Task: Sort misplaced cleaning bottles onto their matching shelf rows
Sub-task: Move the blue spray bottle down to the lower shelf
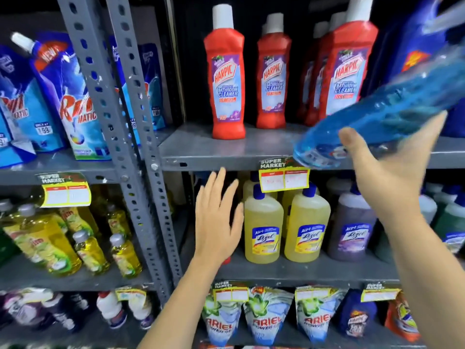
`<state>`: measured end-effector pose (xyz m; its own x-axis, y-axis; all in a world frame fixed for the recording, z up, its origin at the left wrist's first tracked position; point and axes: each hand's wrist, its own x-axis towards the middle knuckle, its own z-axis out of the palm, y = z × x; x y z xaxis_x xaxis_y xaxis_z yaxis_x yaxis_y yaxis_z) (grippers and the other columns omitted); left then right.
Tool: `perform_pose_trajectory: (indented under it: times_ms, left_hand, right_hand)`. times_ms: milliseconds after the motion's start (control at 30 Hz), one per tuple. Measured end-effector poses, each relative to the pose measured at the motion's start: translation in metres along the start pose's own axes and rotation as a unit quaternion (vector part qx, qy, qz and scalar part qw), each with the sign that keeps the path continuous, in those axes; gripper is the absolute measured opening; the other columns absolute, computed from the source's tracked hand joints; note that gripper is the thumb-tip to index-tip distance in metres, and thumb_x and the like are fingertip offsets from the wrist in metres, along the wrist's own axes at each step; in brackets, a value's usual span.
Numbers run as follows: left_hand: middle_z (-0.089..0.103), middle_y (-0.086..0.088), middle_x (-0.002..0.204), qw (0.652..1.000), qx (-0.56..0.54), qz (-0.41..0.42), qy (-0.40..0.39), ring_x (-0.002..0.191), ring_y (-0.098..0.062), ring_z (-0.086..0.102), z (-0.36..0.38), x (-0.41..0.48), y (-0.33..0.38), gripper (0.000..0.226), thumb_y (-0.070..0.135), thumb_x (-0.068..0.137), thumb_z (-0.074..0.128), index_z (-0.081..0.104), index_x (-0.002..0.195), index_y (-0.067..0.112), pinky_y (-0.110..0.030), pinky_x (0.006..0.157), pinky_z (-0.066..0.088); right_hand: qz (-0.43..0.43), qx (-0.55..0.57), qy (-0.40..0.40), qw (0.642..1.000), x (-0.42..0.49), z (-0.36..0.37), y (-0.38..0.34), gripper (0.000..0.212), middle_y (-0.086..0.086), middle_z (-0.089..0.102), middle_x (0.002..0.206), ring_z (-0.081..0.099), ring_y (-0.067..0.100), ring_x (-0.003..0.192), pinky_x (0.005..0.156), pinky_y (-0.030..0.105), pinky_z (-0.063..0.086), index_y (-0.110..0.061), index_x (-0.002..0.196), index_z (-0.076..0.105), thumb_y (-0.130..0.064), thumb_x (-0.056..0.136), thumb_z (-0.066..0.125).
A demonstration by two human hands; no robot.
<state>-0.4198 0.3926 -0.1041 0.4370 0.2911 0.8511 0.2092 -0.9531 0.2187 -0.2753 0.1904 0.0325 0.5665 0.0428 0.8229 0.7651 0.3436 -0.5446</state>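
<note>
My right hand (385, 167) grips a clear bottle of blue liquid (377, 119), tilted with its base low at the left, in front of the upper grey shelf (226, 149). The bottle is blurred. On that shelf stand red Harpic bathroom cleaner bottles (227, 79) with white caps. My left hand (217, 217) is spread flat with nothing in it, in front of the middle shelf beside the yellow Lizol bottles (263, 230). A purple Lizol bottle (352, 227) stands to their right, with green bottles (450, 222) at the far right.
Grey perforated uprights (141, 137) split the racks. The left rack holds blue Rin Matic pouches (70, 96) above and yellow dish-liquid bottles (50, 240) below. Ariel pouches (266, 316) fill the bottom right row. Yellow price tags (284, 178) hang on shelf edges. A large blue bottle (415, 54) stands top right.
</note>
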Motion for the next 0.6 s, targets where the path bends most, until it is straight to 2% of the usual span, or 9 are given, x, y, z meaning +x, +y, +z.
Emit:
perform_pose_trajectory:
  times_ms: [33, 100, 167, 200, 267, 333, 433, 533, 600]
  left_hand:
    - [0.024, -0.009, 0.160, 1.000, -0.005, -0.008, -0.015, 0.148, -0.025, 0.016, 0.005, -0.024, -0.008, 0.043, 0.027, 0.099, 0.043, 0.046, 0.139, 0.014, -0.044, 0.118, 0.016]
    - [0.027, -0.009, 0.158, 0.996, -0.010, -0.033, -0.082, 0.146, -0.025, 0.021, 0.017, -0.072, -0.023, 0.042, 0.030, 0.099, 0.041, 0.048, 0.138, 0.014, -0.044, 0.117, 0.021]
    - [0.034, -0.010, 0.155, 0.983, 0.018, -0.042, -0.178, 0.143, -0.027, 0.029, 0.032, -0.113, -0.035, 0.045, 0.035, 0.100, 0.039, 0.052, 0.136, 0.013, -0.044, 0.115, 0.026]
    - [0.036, -0.010, 0.154, 0.971, 0.047, -0.036, -0.230, 0.143, -0.027, 0.028, 0.039, -0.130, -0.039, 0.047, 0.039, 0.100, 0.037, 0.052, 0.137, 0.013, -0.045, 0.115, 0.026]
    - [0.031, -0.010, 0.157, 0.938, 0.089, -0.034, -0.332, 0.148, -0.023, 0.013, 0.054, -0.155, -0.047, 0.054, 0.045, 0.101, 0.034, 0.043, 0.144, 0.014, -0.045, 0.119, 0.015]
    - [0.014, -0.006, 0.162, 0.907, 0.110, -0.049, -0.403, 0.148, -0.022, -0.004, 0.066, -0.170, -0.055, 0.062, 0.051, 0.101, 0.027, 0.025, 0.152, 0.016, -0.042, 0.120, 0.005]
    - [0.000, -0.003, 0.164, 0.875, 0.129, -0.065, -0.462, 0.149, -0.020, -0.009, 0.076, -0.183, -0.063, 0.065, 0.053, 0.102, 0.021, 0.009, 0.155, 0.019, -0.039, 0.120, 0.000]
    - [-0.005, -0.001, 0.164, 0.869, 0.133, -0.070, -0.472, 0.149, -0.019, -0.009, 0.080, -0.192, -0.065, 0.066, 0.055, 0.101, 0.019, 0.001, 0.155, 0.020, -0.037, 0.117, -0.008]
    - [-0.006, -0.001, 0.163, 0.873, 0.135, -0.072, -0.464, 0.149, -0.019, -0.009, 0.081, -0.194, -0.066, 0.067, 0.055, 0.101, 0.020, 0.001, 0.155, 0.021, -0.037, 0.116, -0.010]
  right_hand:
    - [0.017, 0.012, -0.010, 1.000, -0.012, -0.008, 0.001, 0.078, -0.011, 0.053, 0.133, 0.053, -0.002, 0.124, 0.106, 0.022, 0.042, -0.013, 0.137, 0.028, -0.031, 0.079, 0.077]
    - [0.043, 0.036, -0.043, 0.998, -0.041, -0.017, 0.010, 0.068, -0.029, 0.060, 0.122, 0.058, -0.010, 0.114, 0.094, 0.010, 0.045, -0.019, 0.131, 0.032, -0.021, 0.078, 0.076]
    - [0.074, 0.024, -0.075, 0.994, -0.071, -0.019, 0.024, 0.062, -0.041, 0.059, 0.113, 0.058, -0.018, 0.106, 0.086, 0.001, 0.043, -0.020, 0.122, 0.036, -0.004, 0.076, 0.076]
    - [0.092, 0.019, -0.095, 0.991, -0.087, -0.021, 0.035, 0.060, -0.040, 0.059, 0.113, 0.059, -0.016, 0.106, 0.086, 0.002, 0.044, -0.022, 0.120, 0.039, -0.004, 0.077, 0.076]
    - [0.152, 0.023, -0.135, 0.979, -0.118, -0.021, 0.055, 0.059, -0.028, 0.063, 0.112, 0.064, 0.000, 0.109, 0.090, 0.017, 0.051, -0.042, 0.117, 0.044, -0.020, 0.077, 0.081]
    - [0.209, 0.015, -0.165, 0.964, -0.141, -0.018, 0.076, 0.058, -0.018, 0.065, 0.110, 0.066, 0.010, 0.107, 0.091, 0.027, 0.053, -0.049, 0.112, 0.045, -0.031, 0.070, 0.080]
    - [0.247, -0.051, -0.207, 0.945, -0.168, -0.013, 0.114, 0.062, -0.015, 0.066, 0.111, 0.066, 0.006, 0.106, 0.091, 0.022, 0.052, -0.045, 0.118, 0.044, -0.023, 0.074, 0.082]
    - [0.294, -0.086, -0.228, 0.924, -0.186, -0.007, 0.148, 0.066, 0.005, 0.060, 0.124, 0.060, 0.022, 0.116, 0.099, 0.036, 0.050, -0.022, 0.129, 0.041, -0.015, 0.077, 0.082]
    - [0.314, -0.104, -0.244, 0.912, -0.192, -0.004, 0.164, 0.068, 0.005, 0.057, 0.126, 0.060, 0.020, 0.117, 0.093, 0.021, 0.050, -0.020, 0.129, 0.037, -0.016, 0.078, 0.081]
